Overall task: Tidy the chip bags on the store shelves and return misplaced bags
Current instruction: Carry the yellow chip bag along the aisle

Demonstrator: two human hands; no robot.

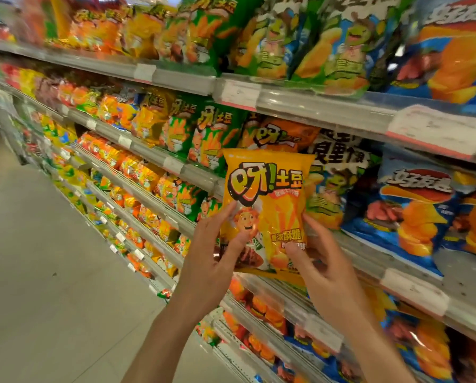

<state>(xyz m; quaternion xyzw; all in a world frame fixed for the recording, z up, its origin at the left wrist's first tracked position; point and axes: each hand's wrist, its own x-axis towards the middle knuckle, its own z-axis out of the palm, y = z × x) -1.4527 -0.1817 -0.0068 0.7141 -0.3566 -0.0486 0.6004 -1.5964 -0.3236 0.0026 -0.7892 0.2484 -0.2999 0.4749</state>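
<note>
A yellow chip bag [270, 194] with a cartoon chef on it is held upright in front of the middle shelf. My left hand [214, 252] grips its lower left edge, thumb on the front. My right hand [319, 261] grips its lower right edge the same way. Behind the bag stand an orange bag [281, 134] and green-and-blue bags [333, 175]. Blue bags [413, 211] lie to the right on the same shelf.
Shelves of chip bags run from the near right to the far left, with white price tags [145, 71] on the shelf rails [322, 106]. Green bags [212, 134] fill the shelf left of the held bag. The grey aisle floor [51, 272] lies to the left.
</note>
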